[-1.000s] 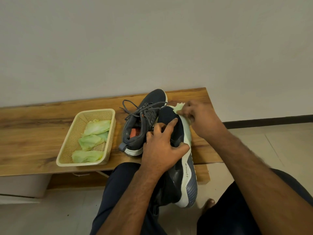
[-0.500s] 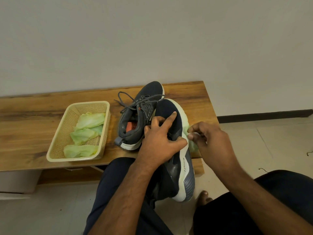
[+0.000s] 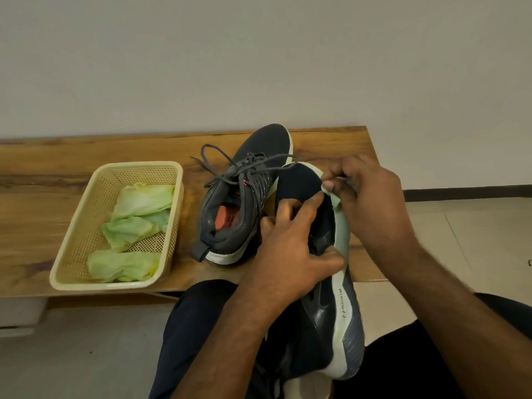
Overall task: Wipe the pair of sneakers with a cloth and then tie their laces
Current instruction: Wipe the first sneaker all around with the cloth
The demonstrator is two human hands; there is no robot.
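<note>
Lower centre: our left hand (image 3: 290,254) grips the held sneaker (image 3: 325,321), fingers (image 3: 309,204) curled over its upper, thumb on the white midsole. The shoe lies tilted on its side over our lap, heel at bottom of frame, toe on the bench (image 3: 43,223). Just right of centre, our right hand (image 3: 371,200) pinches a pale green cloth (image 3: 334,198) between thumb and fingers, pressed to the midsole edge near the toe. Left of that, touching the held shoe, the second sneaker (image 3: 244,203) stands upright on the bench, laces (image 3: 230,168) loose and untied, orange insole showing. At centre left, a cream plastic basket (image 3: 83,226) sits on the bench, holding more green cloths (image 3: 138,203). A plain wall (image 3: 259,59) fills the top of the frame.
</note>
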